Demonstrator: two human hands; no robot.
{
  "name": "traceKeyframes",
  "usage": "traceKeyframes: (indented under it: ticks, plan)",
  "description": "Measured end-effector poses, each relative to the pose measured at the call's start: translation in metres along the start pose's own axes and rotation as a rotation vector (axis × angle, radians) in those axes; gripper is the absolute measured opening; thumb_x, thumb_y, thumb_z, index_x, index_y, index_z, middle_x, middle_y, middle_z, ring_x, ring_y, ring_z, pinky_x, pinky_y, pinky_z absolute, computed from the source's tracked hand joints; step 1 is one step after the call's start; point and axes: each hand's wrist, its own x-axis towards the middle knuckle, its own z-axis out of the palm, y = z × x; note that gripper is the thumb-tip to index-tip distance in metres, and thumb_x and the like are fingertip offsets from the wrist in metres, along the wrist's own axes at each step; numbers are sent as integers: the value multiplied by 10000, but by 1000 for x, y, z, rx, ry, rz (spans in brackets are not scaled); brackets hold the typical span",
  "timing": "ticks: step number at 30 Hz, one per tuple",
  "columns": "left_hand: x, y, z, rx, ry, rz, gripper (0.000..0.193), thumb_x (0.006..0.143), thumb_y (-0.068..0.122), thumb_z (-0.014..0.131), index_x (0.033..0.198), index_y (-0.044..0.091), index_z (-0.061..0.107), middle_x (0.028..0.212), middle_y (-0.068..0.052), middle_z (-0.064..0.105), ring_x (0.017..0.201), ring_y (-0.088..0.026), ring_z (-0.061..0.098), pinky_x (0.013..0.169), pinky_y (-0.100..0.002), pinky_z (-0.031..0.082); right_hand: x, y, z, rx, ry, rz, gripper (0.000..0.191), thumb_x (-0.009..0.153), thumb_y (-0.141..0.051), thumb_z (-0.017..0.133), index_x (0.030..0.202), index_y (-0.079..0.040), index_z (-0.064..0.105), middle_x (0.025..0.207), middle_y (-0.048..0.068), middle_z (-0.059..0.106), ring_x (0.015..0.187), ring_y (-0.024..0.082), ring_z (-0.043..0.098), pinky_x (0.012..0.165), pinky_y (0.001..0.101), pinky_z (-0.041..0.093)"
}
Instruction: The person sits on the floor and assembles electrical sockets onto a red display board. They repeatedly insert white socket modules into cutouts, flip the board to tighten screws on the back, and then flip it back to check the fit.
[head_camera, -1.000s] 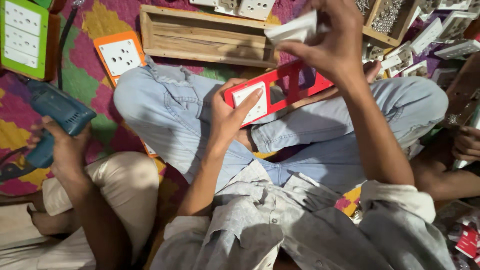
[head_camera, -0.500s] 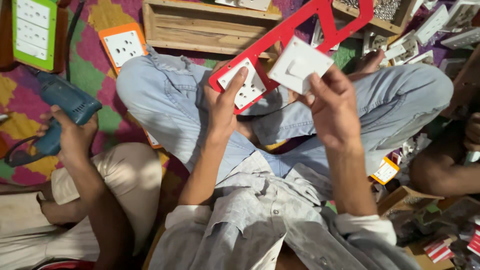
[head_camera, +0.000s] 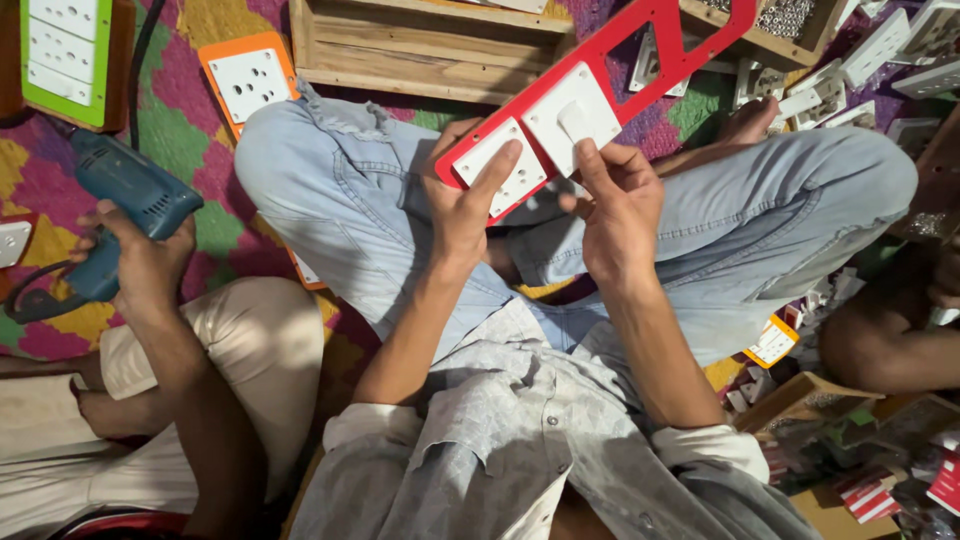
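Note:
A long red plastic switchboard frame (head_camera: 655, 45) slants over my crossed legs in light blue jeans. My left hand (head_camera: 465, 205) grips its lower end, fingers lying across a white socket module (head_camera: 492, 170) set in the frame. Beside that socket, my right hand (head_camera: 615, 205) presses a white switch module (head_camera: 570, 115) into the frame, thumb on its face. The frame's upper openings are bare.
At left, another person's hand holds a blue power drill (head_camera: 125, 210) with a cord. A green-framed switchboard (head_camera: 62, 60), an orange-framed socket plate (head_camera: 245, 80), a wooden tray (head_camera: 420, 50) and loose white modules (head_camera: 875, 50) lie on the patterned mat. Small boxes are scattered at right.
The red frame swung up off my lap into both hands. My right hand brought the white switch module down from above and set it in the frame beside the socket.

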Motion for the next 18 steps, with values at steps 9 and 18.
traceKeyframes:
  ticks: [9, 18]
  plan:
    - [0, -3, -9, -32, -22, -55, 303, 883, 5, 823, 1140, -40, 669, 1032, -83, 721, 892, -106, 673, 821, -261, 570, 4, 8, -21, -468, -87, -336, 479, 997, -240, 813, 652, -87, 517, 637, -23, 557, 556, 34, 444, 515, 225, 323]
    - [-1, -6, -3, 47, -2, -13, 346, 857, 11, 843, 1144, -45, 658, 1022, -83, 722, 873, -106, 685, 784, -250, 583, -8, 3, 0, -586, -89, -196, 634, 1057, -478, 585, 616, -33, 676, 527, -7, 563, 468, 40, 463, 452, 226, 335]
